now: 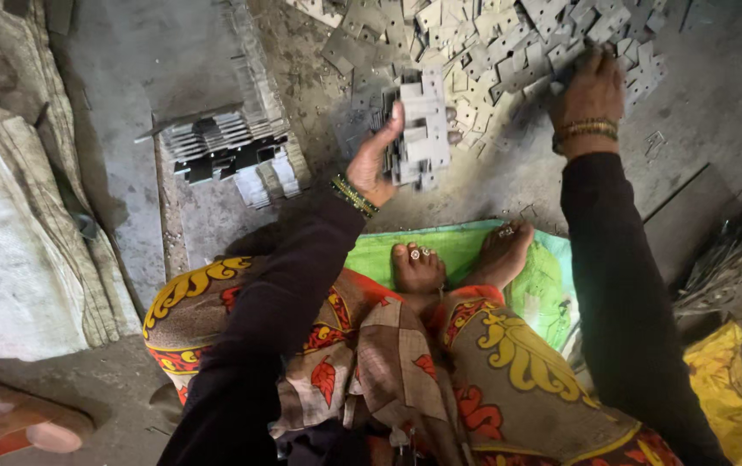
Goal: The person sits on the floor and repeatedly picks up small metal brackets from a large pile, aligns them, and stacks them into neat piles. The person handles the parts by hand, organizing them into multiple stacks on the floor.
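- Left hand [377,160] grips a stack [421,129] of flat grey metal plates, held upright near centre.
- Right hand [591,86] lies palm-down, fingers curled on loose plates in the pile [492,43] at 1 o'clock; whether it grips one, I cannot tell.
- Arranged plates [233,151] lie at 10 o'clock.
- Bare feet [457,259] rest on a green sheet [543,285], 6 o'clock of the stack.
- White sack [8,242] at 9 o'clock.

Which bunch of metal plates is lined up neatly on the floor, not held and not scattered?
The row of plates on the floor at the left, standing on edge. The left hand holds another stack; the right hand rests on the loose pile.
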